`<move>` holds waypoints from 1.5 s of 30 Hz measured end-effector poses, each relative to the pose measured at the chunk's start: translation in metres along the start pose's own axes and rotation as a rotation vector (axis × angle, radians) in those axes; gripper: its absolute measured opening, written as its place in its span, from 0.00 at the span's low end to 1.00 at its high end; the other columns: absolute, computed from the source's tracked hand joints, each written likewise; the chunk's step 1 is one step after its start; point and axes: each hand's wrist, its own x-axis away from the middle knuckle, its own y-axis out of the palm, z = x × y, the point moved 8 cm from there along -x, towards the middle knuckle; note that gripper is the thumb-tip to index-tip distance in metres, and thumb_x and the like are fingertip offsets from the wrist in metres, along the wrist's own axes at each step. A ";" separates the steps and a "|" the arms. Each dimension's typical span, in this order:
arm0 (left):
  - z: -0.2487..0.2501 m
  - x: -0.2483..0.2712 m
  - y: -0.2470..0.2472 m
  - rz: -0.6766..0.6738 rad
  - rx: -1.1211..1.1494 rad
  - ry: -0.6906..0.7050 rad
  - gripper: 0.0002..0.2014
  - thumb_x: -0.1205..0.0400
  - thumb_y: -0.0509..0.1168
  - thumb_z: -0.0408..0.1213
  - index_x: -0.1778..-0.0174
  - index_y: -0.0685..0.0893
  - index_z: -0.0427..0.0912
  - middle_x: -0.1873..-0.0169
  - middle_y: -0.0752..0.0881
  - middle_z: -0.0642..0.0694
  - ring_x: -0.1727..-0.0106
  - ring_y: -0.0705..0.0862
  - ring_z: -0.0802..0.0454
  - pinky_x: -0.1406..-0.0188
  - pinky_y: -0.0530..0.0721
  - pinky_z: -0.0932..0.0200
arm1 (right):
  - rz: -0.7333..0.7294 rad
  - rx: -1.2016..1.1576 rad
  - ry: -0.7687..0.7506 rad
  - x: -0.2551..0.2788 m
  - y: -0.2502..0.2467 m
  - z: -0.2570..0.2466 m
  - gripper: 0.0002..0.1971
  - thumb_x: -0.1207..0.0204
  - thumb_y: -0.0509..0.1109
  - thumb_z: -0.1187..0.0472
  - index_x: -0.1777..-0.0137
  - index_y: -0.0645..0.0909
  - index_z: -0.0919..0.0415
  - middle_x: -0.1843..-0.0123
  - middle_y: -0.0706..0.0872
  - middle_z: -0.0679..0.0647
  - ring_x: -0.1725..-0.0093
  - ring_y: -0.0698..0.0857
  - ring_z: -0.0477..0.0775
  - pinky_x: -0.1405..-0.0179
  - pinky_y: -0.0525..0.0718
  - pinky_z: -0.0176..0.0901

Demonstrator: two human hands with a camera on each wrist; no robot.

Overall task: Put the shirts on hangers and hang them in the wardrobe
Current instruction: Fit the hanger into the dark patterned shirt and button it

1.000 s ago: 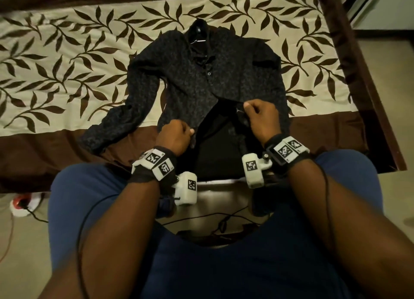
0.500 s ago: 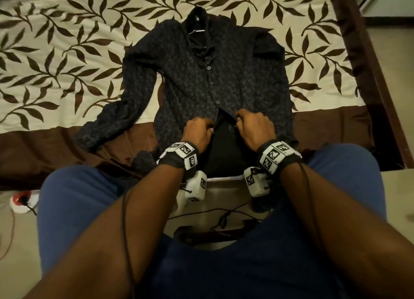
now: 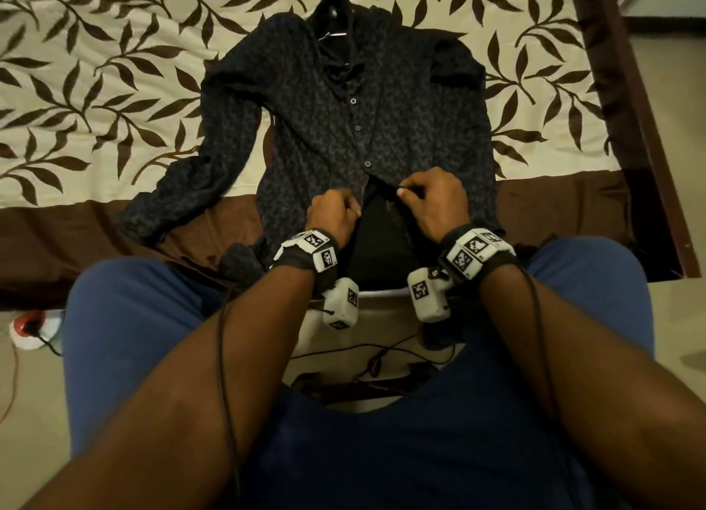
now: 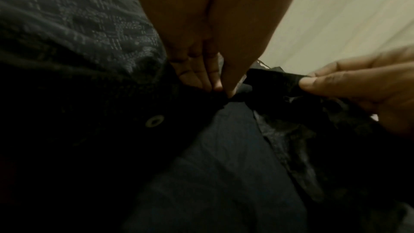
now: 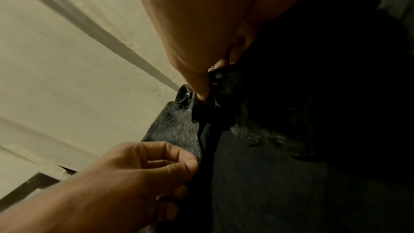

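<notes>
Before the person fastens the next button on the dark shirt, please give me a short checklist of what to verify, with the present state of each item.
1. Left hand pinches the button-side edge of the shirt: ok.
2. Right hand pinches the other front edge: ok.
3. Upper buttons closed: ok.
4. Edges meet at the hands: not ok, a gap is open below.
5. Next button lined up with its hole: cannot tell.
6. Hanger inside the collar: ok.
</notes>
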 end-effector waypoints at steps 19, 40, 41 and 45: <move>0.014 0.009 -0.015 0.027 0.443 -0.062 0.03 0.22 0.73 0.29 0.59 0.92 0.39 0.67 0.90 0.45 0.73 0.83 0.61 0.69 0.82 0.68 | -0.014 -0.120 0.101 0.009 0.003 -0.013 0.06 0.24 0.76 0.55 0.59 0.90 0.56 0.61 0.91 0.54 0.58 0.89 0.52 0.51 0.88 0.48; 0.017 0.015 -0.010 0.000 0.555 -0.120 0.09 0.21 0.73 0.28 0.66 0.88 0.43 0.69 0.88 0.45 0.72 0.83 0.56 0.70 0.84 0.64 | -0.037 -0.187 0.151 0.004 0.009 0.005 0.05 0.23 0.76 0.58 0.56 0.89 0.59 0.66 0.86 0.48 0.64 0.84 0.44 0.61 0.80 0.31; 0.018 0.014 -0.010 0.001 0.560 -0.122 0.09 0.22 0.74 0.27 0.66 0.88 0.43 0.69 0.88 0.45 0.73 0.83 0.55 0.70 0.84 0.64 | -0.025 -0.215 0.146 0.004 0.007 0.004 0.05 0.24 0.76 0.59 0.56 0.89 0.60 0.65 0.86 0.49 0.64 0.83 0.43 0.63 0.78 0.26; 0.019 0.012 -0.010 -0.001 0.583 -0.122 0.09 0.22 0.74 0.27 0.66 0.88 0.43 0.70 0.88 0.43 0.73 0.83 0.55 0.71 0.83 0.64 | 0.035 -0.267 0.045 0.004 0.002 -0.010 0.06 0.25 0.76 0.63 0.50 0.90 0.60 0.63 0.87 0.49 0.65 0.83 0.42 0.63 0.78 0.21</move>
